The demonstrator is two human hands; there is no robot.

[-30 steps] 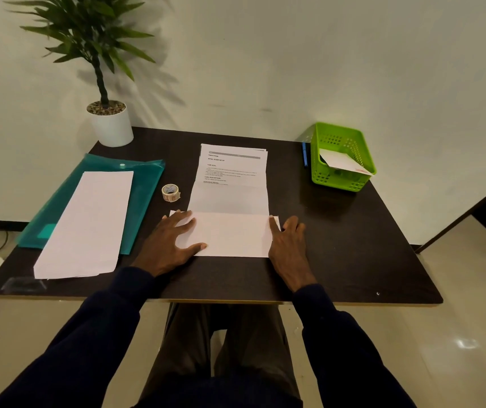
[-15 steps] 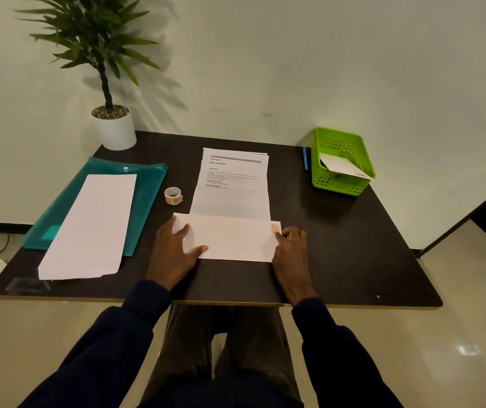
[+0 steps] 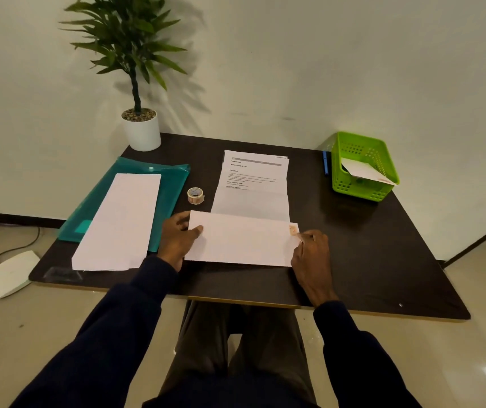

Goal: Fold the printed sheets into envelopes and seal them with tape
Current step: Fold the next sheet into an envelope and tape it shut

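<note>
A white envelope (image 3: pixel 243 238) lies across the near middle of the dark table (image 3: pixel 368 254). My left hand (image 3: pixel 177 238) grips its left end, thumb on top. My right hand (image 3: pixel 312 254) pinches its right end, where a small patch of tape shows at the upper corner. Behind the envelope a printed sheet (image 3: pixel 253 184) lies partly folded, its near end hidden under the envelope. A small roll of tape (image 3: pixel 195 195) stands left of the sheet.
A stack of white envelopes (image 3: pixel 121 222) rests on a teal plastic folder (image 3: pixel 174 178) at the left. A green basket (image 3: pixel 364 166) holding a folded envelope stands at the back right, a blue pen (image 3: pixel 325 163) beside it. A potted plant (image 3: pixel 141 128) occupies the back left corner.
My left hand has gone from lying flat on the envelope to gripping its left end. My right hand's fingers moved onto the right end by the taped corner. The camera shifted left.
</note>
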